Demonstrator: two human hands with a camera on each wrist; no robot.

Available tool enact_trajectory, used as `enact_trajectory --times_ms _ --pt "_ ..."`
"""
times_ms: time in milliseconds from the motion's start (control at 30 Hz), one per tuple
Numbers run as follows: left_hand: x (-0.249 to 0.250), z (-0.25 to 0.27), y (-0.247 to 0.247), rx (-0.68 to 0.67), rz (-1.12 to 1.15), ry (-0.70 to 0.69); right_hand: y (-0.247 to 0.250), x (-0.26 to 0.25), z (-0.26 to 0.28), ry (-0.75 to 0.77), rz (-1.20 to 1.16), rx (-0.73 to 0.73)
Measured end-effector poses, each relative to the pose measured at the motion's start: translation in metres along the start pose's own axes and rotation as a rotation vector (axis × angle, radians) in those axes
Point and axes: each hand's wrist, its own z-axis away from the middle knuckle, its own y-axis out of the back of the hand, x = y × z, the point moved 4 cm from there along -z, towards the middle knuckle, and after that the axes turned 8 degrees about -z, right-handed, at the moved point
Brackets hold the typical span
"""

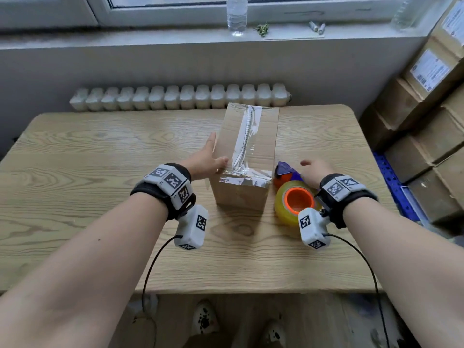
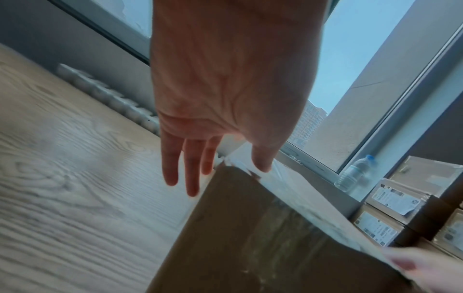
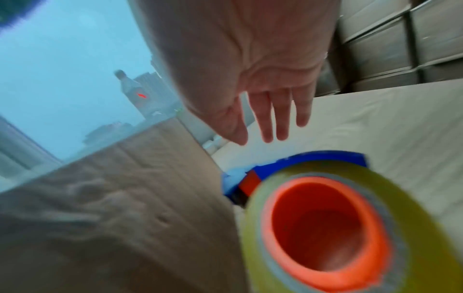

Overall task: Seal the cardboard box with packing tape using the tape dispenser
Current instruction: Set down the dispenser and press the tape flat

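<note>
From the head view I see a water bottle [image 1: 236,15] on the windowsill [image 1: 150,37], a radiator [image 1: 179,97] behind the tabletop [image 1: 88,159], and stacked labelled cartons [image 1: 431,116] along my right. Nothing lies between my hands and the work. The cardboard box [image 1: 247,156] stands on the tabletop right of middle, flaps shut, with a wrinkled strip of clear tape [image 1: 247,136] running along its top seam and folded over the near edge. The tape dispenser [image 1: 292,194], blue and orange with a yellowish roll on an orange core, lies on the tabletop just beside the box's right side. My left hand [image 1: 207,160] is released, straight fingers against the box's left face, thumb on the top edge. My right hand [image 1: 316,170] is released too, fingers loose, above the dispenser and grasping nothing.
</note>
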Motion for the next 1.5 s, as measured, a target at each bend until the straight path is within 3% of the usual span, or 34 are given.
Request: enact_trajectory --times_ms 133,233,400,733,1033,1300,1500 --pt "0.003 0.001 0.016 0.126 -0.142 -0.141 0.015 -0.065 0.034 0.33 -0.09 0.161" --pt "0.011 0.007 0.017 0.09 -0.339 -0.221 -0.001 -0.098 0.057 0.522 0.058 0.077" --pt "0.006 0.009 0.008 -0.056 -0.486 -0.23 -0.022 -0.101 0.061 0.502 0.29 -0.082" --pt "0.016 0.005 0.01 0.126 -0.741 -0.356 -0.032 -0.112 0.067 0.486 0.396 0.049" --pt "0.017 0.007 0.016 0.13 -0.787 -0.363 -0.024 -0.112 0.065 0.465 0.511 -0.07" --pt "0.007 0.003 0.018 -0.137 -0.804 -0.238 -0.01 -0.09 0.064 0.461 0.567 -0.291" --pt "0.002 0.0 0.015 -0.039 -0.719 -0.308 -0.016 -0.087 0.056 0.534 0.563 -0.158"
